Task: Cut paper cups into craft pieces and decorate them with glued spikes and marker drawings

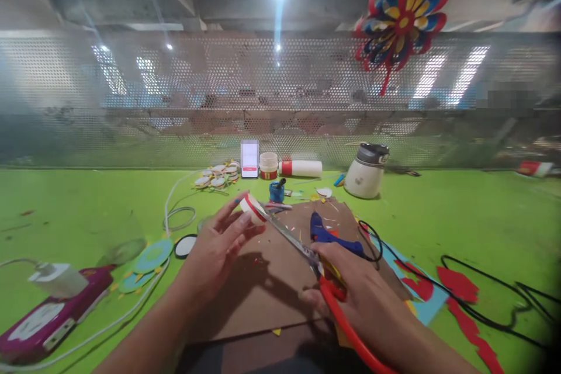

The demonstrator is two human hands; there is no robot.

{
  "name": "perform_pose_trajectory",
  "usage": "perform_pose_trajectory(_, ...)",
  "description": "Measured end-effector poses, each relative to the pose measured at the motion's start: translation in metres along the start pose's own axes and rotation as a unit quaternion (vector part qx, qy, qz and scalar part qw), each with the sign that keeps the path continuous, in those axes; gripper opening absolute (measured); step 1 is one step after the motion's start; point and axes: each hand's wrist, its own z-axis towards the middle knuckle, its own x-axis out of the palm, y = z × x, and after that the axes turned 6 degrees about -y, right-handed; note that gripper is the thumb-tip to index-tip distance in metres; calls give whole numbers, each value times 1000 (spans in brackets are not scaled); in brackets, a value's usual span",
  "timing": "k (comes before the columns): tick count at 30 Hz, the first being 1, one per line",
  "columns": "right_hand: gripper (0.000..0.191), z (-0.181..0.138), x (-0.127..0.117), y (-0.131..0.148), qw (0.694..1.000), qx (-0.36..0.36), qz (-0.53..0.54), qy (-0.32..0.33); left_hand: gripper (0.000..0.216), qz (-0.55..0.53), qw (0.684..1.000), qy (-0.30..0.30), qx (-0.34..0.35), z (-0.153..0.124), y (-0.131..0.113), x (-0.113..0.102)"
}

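My left hand [221, 236] pinches a short white ring-like piece with a red band [253, 208], perhaps cut from a paper cup, above the cardboard. In my right hand [350, 280] are scissors [293, 239] with red and yellow handles. Their blade tips meet the edge of the white piece; whether they bite into it I cannot tell. Underneath lies a brown cardboard sheet [245, 310] strewn with small scraps. A blue glue gun [335, 236] rests on the cardboard, just beyond my right hand.
A purple power strip [56, 315] with a white plug sits at left. Black cord [473, 301] and red paper scraps [458, 284] lie at right. Toward the back are a phone [249, 159], a white tube [302, 168], a bottle [365, 172] and a blue ink pot [276, 191].
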Motion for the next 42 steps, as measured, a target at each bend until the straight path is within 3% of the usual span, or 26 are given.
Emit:
perform_pose_trajectory(12, 48, -4, 1, 7, 1000, -3, -15, -5, 68, 28, 999, -25, -32, -7, 1, 6)
perform_pose_trajectory(21, 48, -5, 5, 6, 1000, 8, 2, -7, 64, 24, 998, -36, -40, -7, 5, 6)
perform_pose_trajectory(36, 47, -4, 3, 7, 1000, -7, 7, -15, 56, 74, 997, -27, -9, -10, 5, 2)
perform_pose_trajectory(42, 38, -4, 1, 9, 1000, 6, 13, 3, 54, 98, 995, -26, 5, -12, 2, 7)
